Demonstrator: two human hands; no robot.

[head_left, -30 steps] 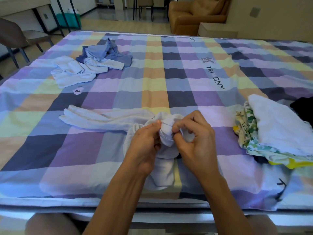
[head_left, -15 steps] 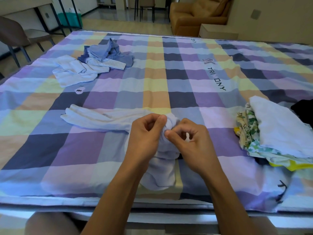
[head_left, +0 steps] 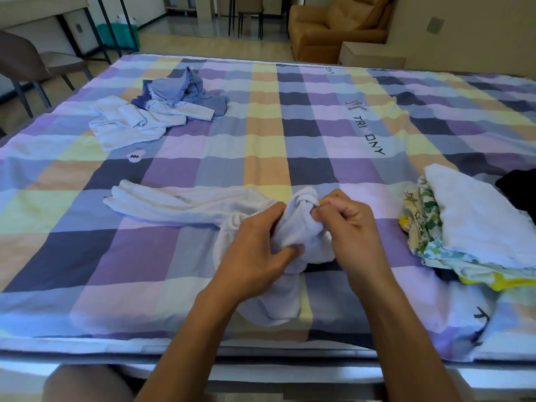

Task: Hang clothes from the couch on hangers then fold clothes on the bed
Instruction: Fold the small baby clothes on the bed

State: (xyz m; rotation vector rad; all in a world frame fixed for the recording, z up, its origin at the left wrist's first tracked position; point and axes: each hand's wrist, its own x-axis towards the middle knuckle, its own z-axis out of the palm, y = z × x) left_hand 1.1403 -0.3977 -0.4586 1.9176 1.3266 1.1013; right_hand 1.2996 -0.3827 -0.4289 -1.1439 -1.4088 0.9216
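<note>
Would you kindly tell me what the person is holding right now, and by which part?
The white garment, by its bunched-up middle: the left hand grips the bunch, the right hand pinches its top. The rest lies on the bed.

From where I stand, the middle of the white garment (head_left: 185,204) is lost in a bunch between the left hand (head_left: 255,250) and the right hand (head_left: 348,230). Their fingertips are buried in the cloth, so which part they grip can't be made out. The stack of folded clothes (head_left: 475,224) and the black garment (head_left: 519,187) run off the right edge, the lower layers showing only as thin rims, while the armchair (head_left: 327,27) is cropped at the top and the chair (head_left: 26,59) at the left.
</note>
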